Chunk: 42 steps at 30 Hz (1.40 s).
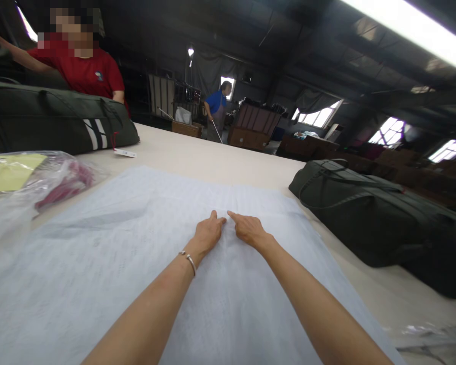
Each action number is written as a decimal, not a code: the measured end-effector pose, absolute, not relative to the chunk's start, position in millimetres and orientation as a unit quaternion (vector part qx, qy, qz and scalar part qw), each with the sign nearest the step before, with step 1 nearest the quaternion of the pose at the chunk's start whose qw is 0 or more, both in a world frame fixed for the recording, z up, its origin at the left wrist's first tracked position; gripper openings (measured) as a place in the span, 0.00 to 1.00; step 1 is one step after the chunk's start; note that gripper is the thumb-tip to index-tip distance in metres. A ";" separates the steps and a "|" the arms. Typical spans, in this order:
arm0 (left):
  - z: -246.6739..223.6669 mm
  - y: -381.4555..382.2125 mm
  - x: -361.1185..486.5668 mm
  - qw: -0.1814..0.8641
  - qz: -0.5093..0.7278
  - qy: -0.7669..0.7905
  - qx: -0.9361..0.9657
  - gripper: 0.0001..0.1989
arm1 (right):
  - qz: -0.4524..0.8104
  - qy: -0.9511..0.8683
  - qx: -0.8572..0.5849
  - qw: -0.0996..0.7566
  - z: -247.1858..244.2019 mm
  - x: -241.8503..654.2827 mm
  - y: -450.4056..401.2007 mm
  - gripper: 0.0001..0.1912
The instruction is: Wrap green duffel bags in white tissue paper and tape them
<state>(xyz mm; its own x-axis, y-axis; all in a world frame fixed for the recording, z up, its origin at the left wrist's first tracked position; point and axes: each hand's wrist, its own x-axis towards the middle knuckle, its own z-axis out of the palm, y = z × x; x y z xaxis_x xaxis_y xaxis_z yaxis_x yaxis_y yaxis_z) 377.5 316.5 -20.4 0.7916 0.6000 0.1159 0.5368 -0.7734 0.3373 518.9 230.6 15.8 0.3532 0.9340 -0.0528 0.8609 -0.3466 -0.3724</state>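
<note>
A large, thin white sheet [137,284], faintly creased and patterned, lies spread over the table in front of me. Near its middle, my left hand [209,234] rests on it with index finger and thumb apart; a silver bracelet [190,262] circles that wrist. Just to the right, my right hand [251,230] touches the sheet, its index finger stretched toward the left hand and its other fingers bent. Both hands' fingertips nearly meet along a lengthwise crease. No lifted fold shows between the fingers.
Dark green duffel bags lie at the left [61,121] and right [380,218] of the pale table [197,157]. Clear plastic bags [57,187] with a yellow label sit at left. A person in red [87,76] stands behind the left duffel; another in blue [215,104] is farther back.
</note>
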 end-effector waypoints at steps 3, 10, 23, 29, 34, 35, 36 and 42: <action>-20.4 316.1 377.9 0.141 0.110 0.305 0.935 0.21 | 0.085 -0.607 -0.788 0.058 21.2 529.4 227.1 0.31; -20.8 315.2 380.0 0.135 0.108 0.310 0.935 0.22 | -0.086 -0.720 -0.681 -0.102 23.0 537.8 231.3 0.24; -23.4 319.7 380.6 0.175 0.108 0.309 0.929 0.23 | -0.169 -0.561 -0.794 0.160 5.8 547.2 218.0 0.24; -25.8 328.0 379.4 0.238 0.129 0.318 0.909 0.27 | 0.016 -0.599 -0.789 0.140 -41.8 504.4 216.0 0.27; -26.8 331.1 370.0 0.302 0.173 0.332 0.877 0.35 | 0.177 -0.507 -0.779 0.325 -21.7 515.2 222.4 0.26; -25.1 331.0 365.5 0.311 0.181 0.333 0.872 0.36 | 0.194 -0.486 -0.775 0.355 -10.4 517.6 225.3 0.26; -22.7 330.3 359.3 0.316 0.190 0.334 0.868 0.37 | 0.196 -0.471 -0.772 0.378 1.9 518.6 227.4 0.27; -12.7 287.6 269.2 0.298 0.209 0.286 0.886 0.28 | 0.137 -0.482 -0.753 0.425 52.0 473.1 166.0 0.30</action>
